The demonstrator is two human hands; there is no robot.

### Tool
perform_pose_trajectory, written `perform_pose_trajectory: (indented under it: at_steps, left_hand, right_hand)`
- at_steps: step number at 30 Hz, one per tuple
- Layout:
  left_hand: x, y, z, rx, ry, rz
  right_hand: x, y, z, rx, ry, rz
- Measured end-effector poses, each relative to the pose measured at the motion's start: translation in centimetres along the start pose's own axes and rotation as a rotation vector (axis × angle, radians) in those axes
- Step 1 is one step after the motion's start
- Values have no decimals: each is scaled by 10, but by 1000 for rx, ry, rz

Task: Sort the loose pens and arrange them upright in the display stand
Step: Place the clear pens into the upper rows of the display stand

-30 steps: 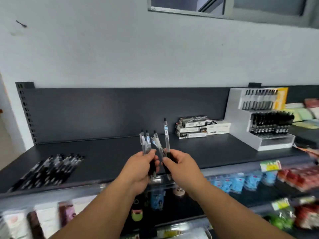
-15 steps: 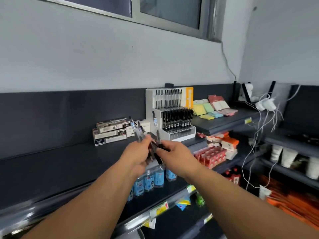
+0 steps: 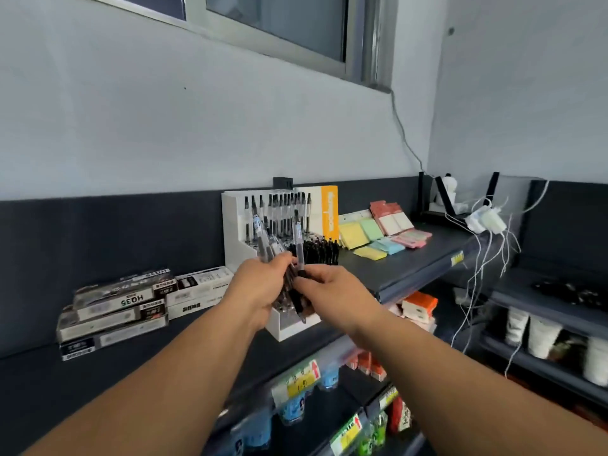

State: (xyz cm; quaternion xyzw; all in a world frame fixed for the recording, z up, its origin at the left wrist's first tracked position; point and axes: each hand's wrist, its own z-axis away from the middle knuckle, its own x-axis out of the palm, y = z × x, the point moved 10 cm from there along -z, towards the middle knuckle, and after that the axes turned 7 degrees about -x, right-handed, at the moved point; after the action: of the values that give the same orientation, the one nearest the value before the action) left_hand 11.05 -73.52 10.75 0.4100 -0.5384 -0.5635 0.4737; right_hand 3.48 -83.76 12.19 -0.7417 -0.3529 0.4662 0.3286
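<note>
Above dark shelf (image 3: pixel 394 268), left hand (image 3: pixel 260 291) grips pens (image 3: pixel 263 241) leaning up-left; right hand (image 3: pixel 335 291) pinches one upright pen (image 3: pixel 298 245).

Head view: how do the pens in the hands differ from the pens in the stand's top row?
The held pens fan out at different tilts; the top-row pens stand upright and parallel. The held pens are gripped by the left hand and right hand; the top-row pens sit in the white display stand. Both look clear-barrelled with dark ends.

Left grip (image 3: pixel 260 287) and right grip (image 3: pixel 332 291) are bare, as are both forearms (image 3: pixel 158 383).
</note>
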Motion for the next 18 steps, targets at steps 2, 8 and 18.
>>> perform_pose_trajectory:
  at_steps: [2, 8, 18]
  left_hand:
    - [-1, 16, -29, 42, 47, -38]
    - [-5, 43, -78, 140, 123, -151]
    - [24, 57, -103, 206, 89, -231]
  right_hand:
    - [-4, 8, -31, 23, -12, -60]
    - [-10, 33, -92, 63, -36, -333]
    - [-26, 53, -158, -148, -206, -27]
